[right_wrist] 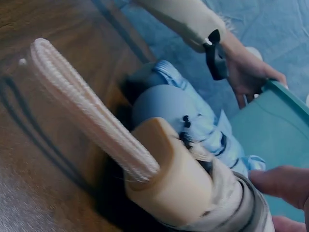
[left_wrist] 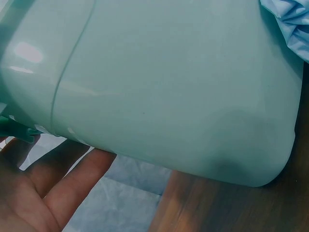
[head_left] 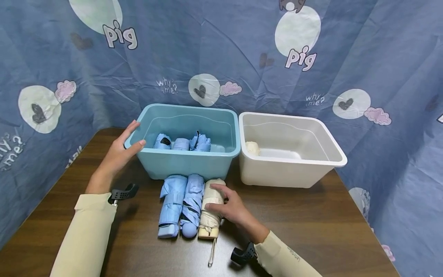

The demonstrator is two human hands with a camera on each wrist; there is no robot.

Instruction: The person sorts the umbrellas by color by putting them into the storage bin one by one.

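Observation:
Over the left front corner of a blue plastic bin (head_left: pixel 183 163), my left hand (head_left: pixel 119 154) holds the rim, thumb on top. The left wrist view shows its fingers against the bin's outer wall (left_wrist: pixel 169 87). My right hand (head_left: pixel 232 207) rests over a folded beige umbrella (head_left: pixel 212 200), thumb and forefinger spread on its fabric. A cord loop (right_wrist: pixel 91 106) hangs from that umbrella's handle (right_wrist: pixel 169 179). Beside it lie a folded blue umbrella with a round knob (head_left: pixel 192 204) and another blue umbrella with a flat-ended handle (head_left: pixel 173 204).
Inside the blue bin are several blue folded umbrellas (head_left: pixel 181 144). To its right stands a white bin (head_left: pixel 287 171) with a beige bundle (head_left: pixel 252 148) in it. Both stand on a brown wooden table (head_left: pixel 294 215), before a printed blue cloth (head_left: pixel 242 46).

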